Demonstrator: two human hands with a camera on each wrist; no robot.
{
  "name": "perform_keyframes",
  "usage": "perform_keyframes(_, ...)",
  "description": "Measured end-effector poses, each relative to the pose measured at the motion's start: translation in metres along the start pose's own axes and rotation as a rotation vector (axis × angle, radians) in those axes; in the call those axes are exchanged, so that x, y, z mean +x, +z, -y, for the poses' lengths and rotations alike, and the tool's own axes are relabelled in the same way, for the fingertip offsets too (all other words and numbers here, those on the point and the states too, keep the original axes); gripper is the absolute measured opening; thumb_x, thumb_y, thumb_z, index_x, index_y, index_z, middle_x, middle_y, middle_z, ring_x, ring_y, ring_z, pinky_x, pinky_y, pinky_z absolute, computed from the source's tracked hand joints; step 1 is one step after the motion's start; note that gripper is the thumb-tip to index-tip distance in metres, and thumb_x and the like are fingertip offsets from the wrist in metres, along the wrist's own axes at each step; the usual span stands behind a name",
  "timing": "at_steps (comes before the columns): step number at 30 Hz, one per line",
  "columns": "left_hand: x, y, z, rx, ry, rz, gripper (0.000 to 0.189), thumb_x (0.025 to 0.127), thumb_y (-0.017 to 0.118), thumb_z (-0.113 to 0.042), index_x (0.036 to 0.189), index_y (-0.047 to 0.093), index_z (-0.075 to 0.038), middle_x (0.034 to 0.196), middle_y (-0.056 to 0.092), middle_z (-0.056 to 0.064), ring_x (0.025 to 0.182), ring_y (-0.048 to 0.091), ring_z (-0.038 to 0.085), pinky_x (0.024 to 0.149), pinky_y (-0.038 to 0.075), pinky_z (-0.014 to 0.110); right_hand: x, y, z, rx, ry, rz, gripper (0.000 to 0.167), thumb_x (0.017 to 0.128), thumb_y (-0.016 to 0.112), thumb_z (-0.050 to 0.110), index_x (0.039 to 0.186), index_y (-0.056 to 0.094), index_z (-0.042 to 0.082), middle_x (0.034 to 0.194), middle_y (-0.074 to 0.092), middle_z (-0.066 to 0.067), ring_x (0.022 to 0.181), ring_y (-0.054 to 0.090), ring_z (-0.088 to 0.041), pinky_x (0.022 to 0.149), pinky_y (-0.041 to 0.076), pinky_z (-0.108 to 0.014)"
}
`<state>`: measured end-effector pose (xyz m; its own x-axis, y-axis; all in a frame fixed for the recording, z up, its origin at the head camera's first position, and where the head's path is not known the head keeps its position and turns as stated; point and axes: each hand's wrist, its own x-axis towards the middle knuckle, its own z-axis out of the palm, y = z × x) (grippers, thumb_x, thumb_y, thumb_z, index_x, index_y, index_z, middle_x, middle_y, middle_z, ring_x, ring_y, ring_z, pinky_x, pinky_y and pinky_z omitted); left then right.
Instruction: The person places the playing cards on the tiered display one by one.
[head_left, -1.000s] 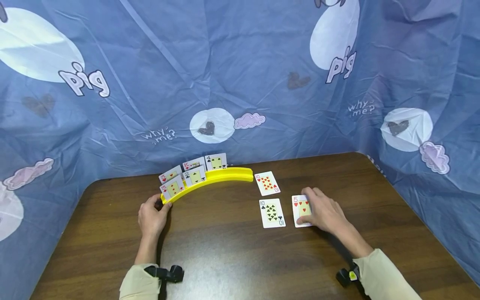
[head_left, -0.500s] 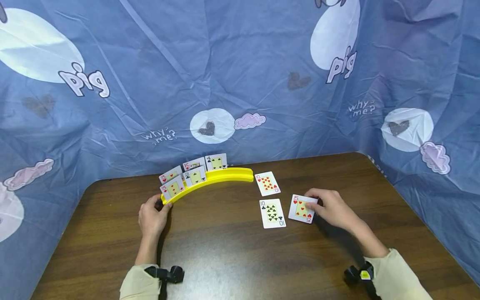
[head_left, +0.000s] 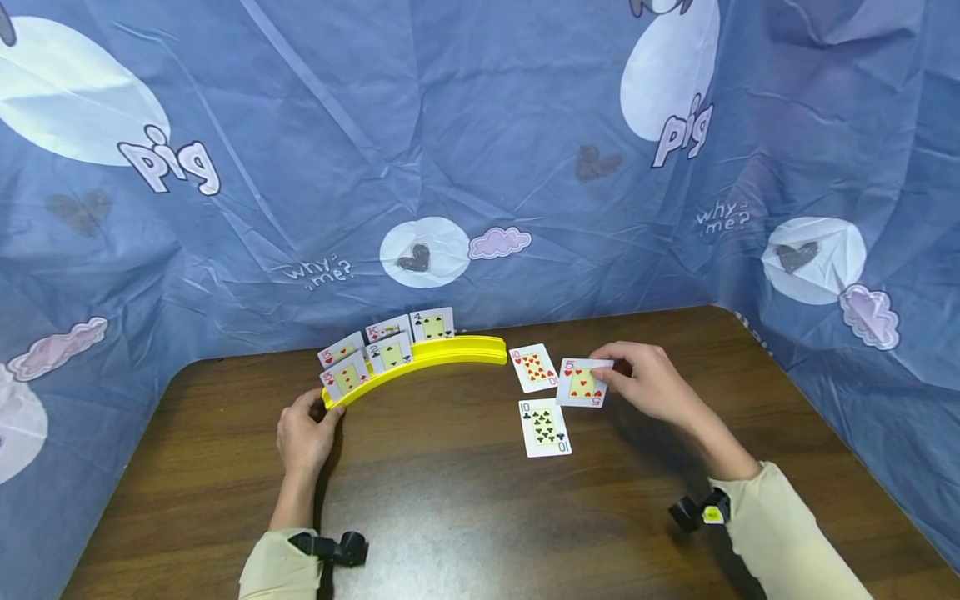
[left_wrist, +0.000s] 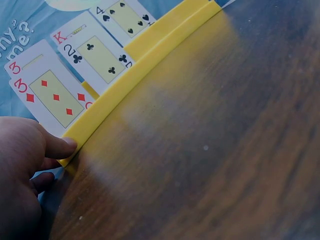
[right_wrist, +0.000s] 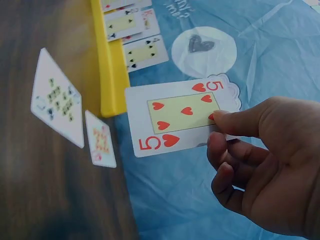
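My right hand (head_left: 651, 385) pinches the five of hearts (head_left: 581, 383) by its right edge, thumb on the face. The card is held up, face toward me, overlapping the corner of the ten of hearts (head_left: 533, 367) in the head view. My left hand (head_left: 303, 433) grips the left end of a curved yellow card holder (head_left: 457, 350), thumb against its front in the left wrist view. Standing in the holder are the three of diamonds (left_wrist: 56, 97) in front of another red three (left_wrist: 17, 62), the two of clubs (left_wrist: 100, 57) before a king (left_wrist: 70, 30), and the four of spades (left_wrist: 122, 17).
The ten of clubs (head_left: 545, 427) lies face up on the brown wooden table (head_left: 450, 508), nearer me than the ten of hearts. A blue printed cloth (head_left: 480, 167) hangs along the table's back edge and sides.
My right hand has picked the five of hearts up from the table and carried it up and left toward the ten of hearts. The left hand and holder stay put.
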<state>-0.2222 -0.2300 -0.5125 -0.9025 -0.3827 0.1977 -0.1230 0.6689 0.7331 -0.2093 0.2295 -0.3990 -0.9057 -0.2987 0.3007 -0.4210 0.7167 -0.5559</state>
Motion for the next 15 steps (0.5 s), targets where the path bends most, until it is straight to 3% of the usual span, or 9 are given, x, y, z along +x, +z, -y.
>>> perform_keyframes(9,0.0,-0.001,0.0,0.002,-0.003,0.007,0.036,0.086,0.073,-0.014,0.119,0.067,-0.001,0.103,0.067,0.024,0.098,0.057,0.038,0.078,0.038,0.05,0.031,0.005,0.016,0.058,0.067,-0.049,0.01,0.087,0.075,0.011,0.096,0.076,0.008,0.071,0.062,-0.003,0.063,0.047,-0.01,0.057,0.038,-0.023)
perform_keyframes(15,0.0,-0.002,-0.001,0.004,-0.005,0.013,0.037,0.085,0.073,-0.013,0.119,0.067,-0.001,0.102,0.067,0.024,0.098,0.058,0.038,0.078,0.039,0.051,0.046,0.013,0.019,0.09,0.065,-0.065,0.011,0.087,0.076,0.013,0.096,0.076,0.007,0.07,0.061,-0.003,0.062,0.048,-0.01,0.058,0.038,-0.023)
